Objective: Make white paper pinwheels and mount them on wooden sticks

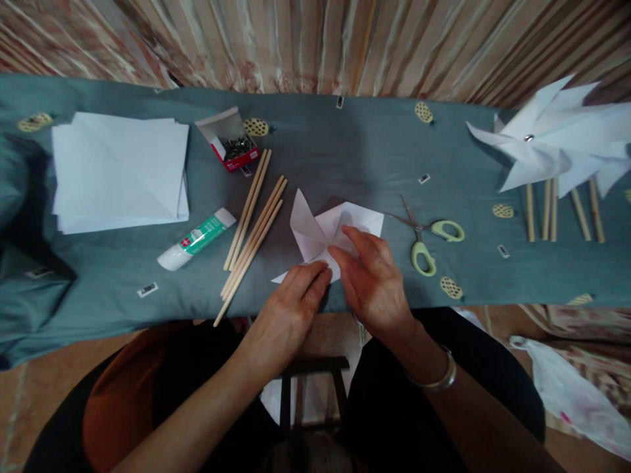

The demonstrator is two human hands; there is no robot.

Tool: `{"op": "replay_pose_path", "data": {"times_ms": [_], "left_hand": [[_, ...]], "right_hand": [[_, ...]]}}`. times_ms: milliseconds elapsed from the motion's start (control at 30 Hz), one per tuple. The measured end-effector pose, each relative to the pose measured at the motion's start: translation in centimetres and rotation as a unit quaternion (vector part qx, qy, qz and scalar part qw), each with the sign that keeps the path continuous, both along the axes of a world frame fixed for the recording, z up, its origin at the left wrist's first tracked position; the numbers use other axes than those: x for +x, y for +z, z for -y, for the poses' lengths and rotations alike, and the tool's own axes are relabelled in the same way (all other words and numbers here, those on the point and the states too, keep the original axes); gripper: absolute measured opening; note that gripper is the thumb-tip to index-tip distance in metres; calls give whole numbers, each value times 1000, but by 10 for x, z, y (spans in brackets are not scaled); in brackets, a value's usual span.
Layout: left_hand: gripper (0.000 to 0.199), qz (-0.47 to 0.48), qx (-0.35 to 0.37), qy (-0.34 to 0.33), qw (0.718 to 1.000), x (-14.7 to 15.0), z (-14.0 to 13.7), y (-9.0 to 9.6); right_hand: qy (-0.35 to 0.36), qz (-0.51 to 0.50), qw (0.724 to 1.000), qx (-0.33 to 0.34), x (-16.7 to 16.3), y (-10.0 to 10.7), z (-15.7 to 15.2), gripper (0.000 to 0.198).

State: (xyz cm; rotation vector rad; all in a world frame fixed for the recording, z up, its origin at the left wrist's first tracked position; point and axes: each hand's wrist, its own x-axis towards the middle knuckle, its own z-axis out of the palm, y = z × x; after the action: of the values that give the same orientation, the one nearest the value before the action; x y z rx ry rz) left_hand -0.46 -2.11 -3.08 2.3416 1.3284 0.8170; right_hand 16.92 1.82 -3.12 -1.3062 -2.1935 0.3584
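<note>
Head view shows us pressing our left hand (290, 303) and right hand (371, 279), fingers flat and unclenched, onto the folded paper (323, 233) beside the sticks (252, 230).

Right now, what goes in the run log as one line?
left hand: pressing folded paper | right hand: on paper centre | sticks left | scissors right | finished pinwheels far right

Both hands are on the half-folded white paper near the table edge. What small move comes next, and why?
Probably fold the next flat corner of the white paper in to its middle. One flap already stands up at its left, while the far right corner lies flat. The right hand presses the centre and the left hand pins the near edge, so the sheet is steadied.
</note>
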Motion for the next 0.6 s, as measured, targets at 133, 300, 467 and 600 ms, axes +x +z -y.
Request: {"op": "replay_pose_path", "data": {"times_ms": [133,300,467,600], "left_hand": [[32,1,1,-3,1000,0,-1,0],[34,9,0,-7,1000,0,-1,-2],[35,7,-12,-3,1000,0,1,-4],[34,12,-7,-7,1000,0,1,-3]], "right_hand": [[6,1,1000,-2,-2,-1,-1,32],[4,12,1000,-3,-7,-3,0,30],[3,27,1000,3,-11,-6,0,27],[8,34,999,23,-13,-9,-2,27]]}}
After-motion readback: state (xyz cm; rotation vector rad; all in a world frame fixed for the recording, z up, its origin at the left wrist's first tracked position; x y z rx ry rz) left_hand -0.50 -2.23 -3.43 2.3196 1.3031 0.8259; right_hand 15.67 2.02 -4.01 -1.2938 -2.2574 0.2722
